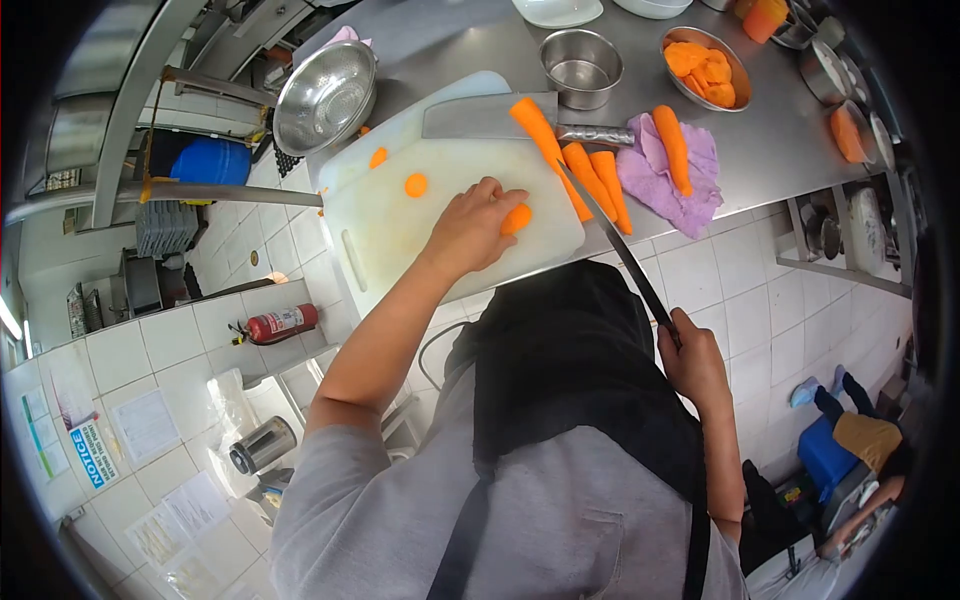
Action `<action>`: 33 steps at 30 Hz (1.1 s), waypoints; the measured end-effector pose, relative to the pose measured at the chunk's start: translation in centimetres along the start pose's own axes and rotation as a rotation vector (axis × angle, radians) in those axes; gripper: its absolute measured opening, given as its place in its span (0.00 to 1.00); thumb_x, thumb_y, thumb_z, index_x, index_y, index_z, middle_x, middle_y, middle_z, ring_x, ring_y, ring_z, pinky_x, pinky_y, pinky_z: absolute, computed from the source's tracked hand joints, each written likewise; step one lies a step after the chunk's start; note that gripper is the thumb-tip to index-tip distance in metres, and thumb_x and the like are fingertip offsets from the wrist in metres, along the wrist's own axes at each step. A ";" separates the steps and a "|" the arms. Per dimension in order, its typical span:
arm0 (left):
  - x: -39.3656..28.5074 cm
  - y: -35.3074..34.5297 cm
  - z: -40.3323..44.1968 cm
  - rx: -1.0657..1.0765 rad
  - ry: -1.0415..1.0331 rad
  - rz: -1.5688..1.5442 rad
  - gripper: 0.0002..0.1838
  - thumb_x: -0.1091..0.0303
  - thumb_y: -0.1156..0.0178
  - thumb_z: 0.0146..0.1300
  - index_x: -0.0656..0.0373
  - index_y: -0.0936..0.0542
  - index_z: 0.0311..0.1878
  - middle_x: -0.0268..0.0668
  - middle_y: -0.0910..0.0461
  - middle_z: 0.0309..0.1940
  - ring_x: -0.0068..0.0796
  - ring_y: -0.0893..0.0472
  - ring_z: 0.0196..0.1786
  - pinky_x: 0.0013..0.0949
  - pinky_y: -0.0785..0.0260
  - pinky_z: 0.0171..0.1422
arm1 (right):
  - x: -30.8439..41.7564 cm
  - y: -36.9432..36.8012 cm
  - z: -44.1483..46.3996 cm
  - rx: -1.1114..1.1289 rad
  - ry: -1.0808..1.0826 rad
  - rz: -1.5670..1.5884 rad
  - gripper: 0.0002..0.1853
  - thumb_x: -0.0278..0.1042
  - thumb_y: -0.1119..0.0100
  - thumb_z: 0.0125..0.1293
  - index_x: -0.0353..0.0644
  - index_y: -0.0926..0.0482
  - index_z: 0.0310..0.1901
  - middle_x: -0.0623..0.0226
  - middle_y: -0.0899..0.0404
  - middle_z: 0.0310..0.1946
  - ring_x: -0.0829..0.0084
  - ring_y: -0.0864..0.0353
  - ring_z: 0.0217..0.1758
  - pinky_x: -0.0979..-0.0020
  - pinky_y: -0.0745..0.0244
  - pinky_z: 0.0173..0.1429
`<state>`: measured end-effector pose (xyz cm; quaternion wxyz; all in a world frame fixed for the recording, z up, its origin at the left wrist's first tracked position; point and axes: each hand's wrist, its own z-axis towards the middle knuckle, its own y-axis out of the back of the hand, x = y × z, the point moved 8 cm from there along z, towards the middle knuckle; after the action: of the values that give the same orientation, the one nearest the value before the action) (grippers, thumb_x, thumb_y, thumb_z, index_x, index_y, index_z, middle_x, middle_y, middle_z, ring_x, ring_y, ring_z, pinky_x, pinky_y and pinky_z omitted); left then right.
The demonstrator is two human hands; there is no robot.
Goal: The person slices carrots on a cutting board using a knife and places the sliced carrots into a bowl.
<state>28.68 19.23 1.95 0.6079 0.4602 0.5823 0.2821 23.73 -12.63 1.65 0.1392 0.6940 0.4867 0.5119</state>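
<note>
Left hand: It was on the cutting board point(385, 230); the fingers of the left hand point(472, 226) were closed narrow around a short carrot piece point(516, 219).
Carrot piece: It lay near the right part of the cutting board, under the fingertips, so only a part of it was visible.
Right hand: The right hand point(692, 358) was closed firmly around the dark handle of a long knife point(630, 258), in front of the steel counter point(450, 50).
Knife: It was tilted, with its tip toward the upper left, above the carrots; I cannot tell if the blade touched them.
Loose slices: One round slice point(416, 185) lay flat on the cutting board, and a smaller orange piece point(378, 157) was farther to the left.
Cleaver: A wide cleaver point(470, 118) rested across the far part of the cutting board, and a long carrot point(533, 124) lay over it.
Other carrots: Two carrots point(612, 185) lay side by side at the right edge of the cutting board; one more carrot point(672, 150) was on a purple cloth point(700, 190).
Containers: A metal bowl point(742, 98) held orange slices point(700, 70); a round metal pot point(580, 70) stood to its left, and a colander point(325, 95) was beyond the cutting board's left side.
</note>
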 end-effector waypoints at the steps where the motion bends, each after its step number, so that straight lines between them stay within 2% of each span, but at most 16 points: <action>1: 0.0 -0.3 0.2 0.013 0.014 0.045 0.30 0.70 0.26 0.51 0.53 0.21 0.61 0.41 0.23 0.49 0.46 0.22 0.53 0.44 0.31 0.61 | -0.4 0.1 -0.3 -0.026 0.024 0.009 0.09 0.31 0.42 0.70 0.34 0.29 0.38 0.43 0.21 0.22 0.40 0.21 0.28 0.50 0.29 0.32; 2: 0.0 -0.7 0.4 0.015 0.014 0.053 0.30 0.70 0.26 0.51 0.53 0.21 0.61 0.41 0.23 0.49 0.46 0.22 0.53 0.44 0.31 0.61 | -0.8 0.1 -0.6 -0.051 0.046 0.019 0.09 0.27 0.40 0.70 0.34 0.30 0.36 0.47 0.22 0.21 0.44 0.22 0.24 0.56 0.31 0.29; 9: 1.3 -1.1 2.4 0.113 0.043 -0.022 0.23 0.74 0.24 0.47 0.57 0.22 0.47 0.39 0.23 0.43 0.47 0.21 0.49 0.42 0.28 0.55 | -3.3 -0.4 -1.9 -0.012 0.052 -0.010 0.08 0.29 0.39 0.69 0.34 0.28 0.37 0.46 0.21 0.22 0.42 0.21 0.26 0.53 0.30 0.30; 11: 1.2 -1.2 2.9 0.129 0.033 -0.057 0.22 0.75 0.24 0.47 0.57 0.23 0.45 0.39 0.23 0.41 0.48 0.22 0.47 0.41 0.28 0.54 | -3.7 -0.7 -2.1 0.055 0.032 -0.004 0.10 0.34 0.45 0.70 0.35 0.27 0.42 0.39 0.21 0.24 0.36 0.20 0.31 0.42 0.28 0.37; 12: 1.1 -1.3 3.1 0.186 0.078 -0.063 0.22 0.77 0.25 0.47 0.57 0.24 0.45 0.38 0.23 0.38 0.44 0.21 0.46 0.40 0.27 0.52 | -3.8 -0.8 -2.2 0.056 0.038 -0.003 0.10 0.34 0.45 0.70 0.35 0.27 0.42 0.39 0.21 0.24 0.36 0.20 0.31 0.42 0.28 0.37; 14: 1.4 -1.4 3.2 0.233 0.130 -0.061 0.22 0.78 0.25 0.48 0.57 0.25 0.45 0.36 0.23 0.35 0.41 0.20 0.44 0.38 0.27 0.51 | -4.1 -0.5 -2.3 -0.012 0.065 0.009 0.09 0.30 0.39 0.69 0.35 0.29 0.36 0.46 0.23 0.21 0.42 0.22 0.25 0.52 0.31 0.29; 16: 2.7 -0.6 3.2 0.044 0.159 -0.425 0.22 0.81 0.26 0.51 0.56 0.24 0.47 0.33 0.22 0.32 0.30 0.20 0.40 0.36 0.27 0.46 | -4.7 -0.8 -2.4 -0.024 0.076 0.007 0.10 0.30 0.40 0.69 0.35 0.30 0.35 0.46 0.23 0.21 0.42 0.22 0.25 0.52 0.31 0.29; 18: 6.0 1.6 2.6 -0.100 0.231 -0.618 0.23 0.82 0.26 0.52 0.57 0.24 0.49 0.32 0.21 0.32 0.26 0.20 0.40 0.34 0.27 0.45 | -4.9 -0.7 -2.4 -0.042 0.082 0.007 0.10 0.30 0.40 0.69 0.36 0.30 0.35 0.47 0.23 0.20 0.43 0.22 0.25 0.52 0.32 0.29; 19: 8.4 3.0 1.9 -0.235 0.297 -0.822 0.23 0.82 0.27 0.53 0.57 0.24 0.50 0.32 0.20 0.33 0.22 0.21 0.39 0.33 0.27 0.44 | -5.1 -0.8 -2.6 -0.004 0.058 0.021 0.08 0.33 0.42 0.69 0.37 0.28 0.40 0.42 0.22 0.23 0.38 0.22 0.29 0.46 0.30 0.33; 20: 10.5 3.7 1.2 -0.239 0.295 -0.820 0.23 0.82 0.27 0.53 0.57 0.24 0.50 0.32 0.20 0.33 0.22 0.21 0.39 0.33 0.27 0.44 | -5.4 -1.0 -2.8 0.036 0.033 0.031 0.10 0.35 0.44 0.69 0.38 0.26 0.45 0.38 0.21 0.26 0.34 0.21 0.33 0.39 0.28 0.37; 23: 16.1 5.0 -1.2 -0.219 0.465 -0.629 0.26 0.78 0.25 0.52 0.58 0.24 0.54 0.34 0.19 0.32 0.25 0.19 0.39 0.33 0.25 0.44 | -5.3 -1.3 -3.1 0.013 0.056 0.052 0.10 0.35 0.43 0.69 0.38 0.26 0.45 0.38 0.21 0.26 0.34 0.21 0.33 0.39 0.29 0.37; 25: 17.3 4.3 -2.5 0.019 0.595 -0.251 0.29 0.68 0.21 0.49 0.62 0.23 0.53 0.39 0.15 0.40 0.32 0.16 0.42 0.34 0.24 0.48 | -5.0 -1.5 -3.0 0.027 0.034 0.051 0.10 0.36 0.43 0.69 0.38 0.27 0.44 0.38 0.21 0.27 0.34 0.21 0.34 0.38 0.29 0.38; 28: 18.7 3.1 -2.6 -0.004 0.626 -0.110 0.32 0.61 0.19 0.46 0.62 0.22 0.53 0.44 0.15 0.45 0.40 0.16 0.49 0.40 0.24 0.54 | -5.3 -2.2 -2.9 -0.004 0.012 0.058 0.10 0.37 0.43 0.70 0.39 0.28 0.43 0.39 0.20 0.27 0.34 0.21 0.35 0.38 0.29 0.39; 30: 19.9 2.5 -1.7 -0.005 0.493 0.012 0.31 0.58 0.19 0.44 0.60 0.21 0.50 0.47 0.16 0.49 0.46 0.18 0.53 0.43 0.25 0.57 | -5.5 -1.6 -3.2 -0.067 0.004 0.055 0.10 0.37 0.44 0.70 0.40 0.28 0.43 0.40 0.20 0.28 0.35 0.21 0.35 0.38 0.29 0.39; 32: 19.1 2.8 -1.4 -0.037 0.420 0.014 0.22 0.61 0.20 0.49 0.58 0.21 0.42 0.40 0.17 0.34 0.35 0.18 0.36 0.38 0.24 0.43 | -4.4 -1.7 -3.2 -0.005 -0.001 0.087 0.10 0.38 0.44 0.70 0.41 0.28 0.42 0.43 0.20 0.27 0.36 0.20 0.35 0.41 0.28 0.39; 33: 19.4 2.6 -1.4 0.026 0.482 -0.047 0.22 0.62 0.20 0.48 0.59 0.22 0.41 0.39 0.17 0.32 0.33 0.19 0.32 0.37 0.25 0.38 | -4.0 -1.3 -3.3 -0.024 0.002 0.086 0.10 0.39 0.43 0.70 0.41 0.27 0.41 0.45 0.20 0.27 0.38 0.20 0.35 0.44 0.27 0.39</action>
<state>30.98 37.68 -4.35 0.4517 0.3737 0.7248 0.3620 20.17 -16.28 -0.12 0.1248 0.7122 0.4504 0.5237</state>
